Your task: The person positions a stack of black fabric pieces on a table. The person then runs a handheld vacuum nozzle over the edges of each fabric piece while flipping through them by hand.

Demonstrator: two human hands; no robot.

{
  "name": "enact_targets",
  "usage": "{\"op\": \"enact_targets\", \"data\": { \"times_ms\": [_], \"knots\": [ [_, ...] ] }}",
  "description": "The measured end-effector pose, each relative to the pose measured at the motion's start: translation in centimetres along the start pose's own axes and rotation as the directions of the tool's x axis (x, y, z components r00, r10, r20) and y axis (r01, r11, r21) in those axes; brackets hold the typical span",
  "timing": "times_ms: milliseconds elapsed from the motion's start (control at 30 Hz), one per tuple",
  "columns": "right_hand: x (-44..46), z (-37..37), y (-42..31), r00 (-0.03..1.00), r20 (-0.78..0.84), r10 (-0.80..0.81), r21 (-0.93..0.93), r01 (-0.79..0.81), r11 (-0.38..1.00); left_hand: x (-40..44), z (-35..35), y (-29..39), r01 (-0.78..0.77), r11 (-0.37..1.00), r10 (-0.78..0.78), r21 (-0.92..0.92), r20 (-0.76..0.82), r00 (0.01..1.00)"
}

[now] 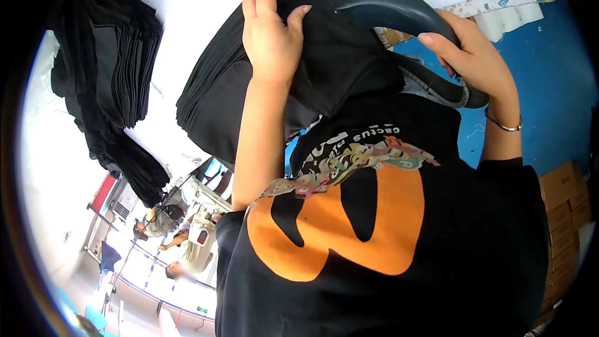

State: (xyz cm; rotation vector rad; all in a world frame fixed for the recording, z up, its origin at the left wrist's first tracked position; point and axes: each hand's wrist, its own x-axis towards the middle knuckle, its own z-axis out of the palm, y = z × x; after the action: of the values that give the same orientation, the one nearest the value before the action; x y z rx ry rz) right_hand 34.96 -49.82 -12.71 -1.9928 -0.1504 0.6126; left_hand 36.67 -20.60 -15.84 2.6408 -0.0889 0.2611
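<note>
My left hand (pixel 272 37) lies palm down, fingers apart, on a stack of folded black cloth (pixel 349 62). The stack has many thin layers, fanned out along its left edge. My right hand (pixel 477 56) is wrapped round the handle of a dark grey curved appliance (pixel 393 6), which looks like a handheld garment steamer. Its far end meets the top right part of the black cloth; whether it presses there is hidden. A dark hose or cord (pixel 430 81) hangs below my right hand.
More layered black cloth (pixel 118 56) lies on the white table (pixel 187 0) at the left. Blue floor (pixel 549 87) and stacked cardboard boxes (pixel 561 206) are at the right. Two other people (pixel 193 253) sit in the background at the lower left.
</note>
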Motion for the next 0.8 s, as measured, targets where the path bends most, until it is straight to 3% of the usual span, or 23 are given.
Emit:
{"op": "enact_targets", "data": {
  "times_ms": [67, 133, 167, 300, 367, 433, 467, 500, 533, 567, 633, 667, 700, 767, 800],
  "knots": [
    [0.5, 0.0, -0.3, 0.994, 0.075, 0.076, 0.069, -0.081, 0.994, -0.5, 0.5, -0.9, -0.040, 0.996, 0.041, -0.076, 0.001, 0.999],
    [3.2, 2.4, 0.2, 0.982, -0.100, -0.158, 0.124, 0.170, 0.978, -1.3, 1.0, -1.2, -0.081, 0.987, 0.073, -0.137, -0.060, 0.995],
    [4.0, 2.9, -0.3, 0.990, -0.086, -0.111, 0.231, 0.129, 0.964, -1.3, 1.0, -1.2, -0.074, 0.985, 0.065, -0.153, -0.060, 0.996],
    [1.5, 1.8, 0.2, 0.977, -0.130, -0.169, 0.085, 0.181, 0.980, -1.3, -0.6, -1.2, -0.040, 0.937, 0.019, -0.347, -0.062, 0.998],
    [-0.4, 0.2, 1.0, 0.994, 0.097, 0.049, 0.154, -0.063, 0.986, -1.3, -3.4, -2.6, -0.107, 0.922, 0.237, -0.371, 0.326, 0.915],
    [0.7, 1.5, 1.8, 0.991, -0.047, -0.122, 0.082, 0.126, 0.989, -1.3, -5.1, -4.1, 0.062, 0.948, 0.175, -0.312, 0.675, 0.717],
    [1.7, 2.3, 1.1, 0.990, -0.093, -0.102, 0.103, 0.112, 0.988, -2.1, -4.4, -3.0, 0.263, 0.904, -0.032, -0.336, 0.560, 0.828],
    [2.8, 3.0, 0.2, 0.985, -0.146, -0.091, 0.121, 0.109, 0.987, -2.1, -3.3, -1.1, 0.428, 0.814, -0.254, -0.391, 0.423, 0.870],
    [3.5, 3.6, -0.7, 0.982, -0.175, -0.071, 0.235, 0.112, 0.966, -1.4, -1.6, -1.3, 0.211, 0.849, -0.111, -0.485, 0.227, 0.968],
    [3.4, 3.3, -0.7, 0.980, -0.184, -0.079, 0.232, 0.121, 0.965, -0.9, -0.5, -1.1, 0.069, 0.950, -0.050, -0.305, 0.070, 0.996],
    [2.2, 1.9, 0.0, 0.992, -0.111, -0.055, 0.108, 0.067, 0.992, -0.8, 0.3, -0.1, -0.031, 0.987, 0.042, -0.156, 0.069, 0.997],
    [1.4, 0.6, 1.0, 0.998, 0.054, 0.016, 0.096, -0.021, 0.995, -0.9, 0.4, 0.3, 0.055, 0.983, -0.040, -0.177, 0.091, 0.995],
    [1.4, 0.4, 1.0, 0.998, 0.059, 0.010, 0.091, -0.015, 0.996, -0.8, 0.6, 0.0, 0.059, 0.983, -0.044, -0.177, 0.083, 0.996],
    [0.8, 0.4, 1.3, 0.998, 0.057, -0.016, 0.165, 0.006, 0.986, -0.7, 1.2, -0.8, -0.143, 0.985, 0.144, -0.099, 0.002, 0.990],
    [1.6, 0.9, 1.2, 0.998, 0.010, -0.059, 0.165, 0.056, 0.985, -0.7, 1.3, -0.6, -0.054, 0.982, 0.060, -0.181, 0.028, 0.998]
  ]
}}
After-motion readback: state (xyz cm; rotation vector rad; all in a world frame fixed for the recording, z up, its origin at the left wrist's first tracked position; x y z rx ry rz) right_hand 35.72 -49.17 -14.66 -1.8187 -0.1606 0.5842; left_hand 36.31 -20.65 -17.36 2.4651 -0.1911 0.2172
